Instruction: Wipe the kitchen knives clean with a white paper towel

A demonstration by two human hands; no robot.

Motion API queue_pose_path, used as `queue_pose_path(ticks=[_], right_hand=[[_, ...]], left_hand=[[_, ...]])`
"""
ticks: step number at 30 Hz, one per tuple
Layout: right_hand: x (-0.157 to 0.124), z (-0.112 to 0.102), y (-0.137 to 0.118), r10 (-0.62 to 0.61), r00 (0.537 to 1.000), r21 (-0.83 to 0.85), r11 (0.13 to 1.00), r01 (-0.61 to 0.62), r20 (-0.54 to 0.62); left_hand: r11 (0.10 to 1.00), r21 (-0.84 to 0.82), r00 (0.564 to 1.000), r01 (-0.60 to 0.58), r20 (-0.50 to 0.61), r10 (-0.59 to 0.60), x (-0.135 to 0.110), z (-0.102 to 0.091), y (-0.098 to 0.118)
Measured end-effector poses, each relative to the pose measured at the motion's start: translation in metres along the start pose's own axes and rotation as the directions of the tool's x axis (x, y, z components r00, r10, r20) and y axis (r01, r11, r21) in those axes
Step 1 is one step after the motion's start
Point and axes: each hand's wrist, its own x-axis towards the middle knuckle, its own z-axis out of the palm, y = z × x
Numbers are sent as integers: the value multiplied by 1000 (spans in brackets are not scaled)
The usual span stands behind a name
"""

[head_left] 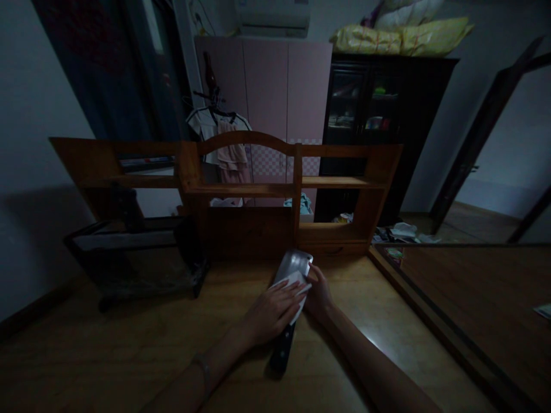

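A cleaver lies on the wooden desk point(129, 344), its broad steel blade point(293, 264) pointing away from me and its black handle point(282, 350) toward me. My left hand point(272, 312) lies flat, fingers stretched, pressing a white cloth point(297, 287) onto the blade. My right hand point(317, 292) is at the blade's right edge, fingers curled against it and the cloth. Whether it grips the blade I cannot see. A thin bracelet circles my left wrist.
A wooden hutch with shelves point(258, 189) stands at the desk's back edge. A dark rack point(129, 241) sits left. Behind are a pink wardrobe point(267, 92), hanging clothes, a dark cabinet point(383, 115) and an open door. A second wooden surface point(473, 298) adjoins on the right.
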Motion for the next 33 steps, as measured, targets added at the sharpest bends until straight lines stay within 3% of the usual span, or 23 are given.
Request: queue_pose_path(ticks=[10, 25, 29, 33], right_hand=[[-2, 3, 1, -43, 991, 28, 999, 39, 124], [-4, 8, 2, -31, 998, 34, 999, 29, 63], [-3, 6, 3, -44, 998, 40, 998, 42, 49], [-1, 1, 2, -38, 997, 51, 998, 35, 66]], left_hand=[[996, 43, 996, 76, -56, -73, 0, -3, -3], [961, 145, 953, 235, -230, -199, -4, 15, -29], [978, 117, 959, 173, -244, -141, -4, 7, -24], [996, 91, 992, 10, -126, 2, -2, -5, -8]])
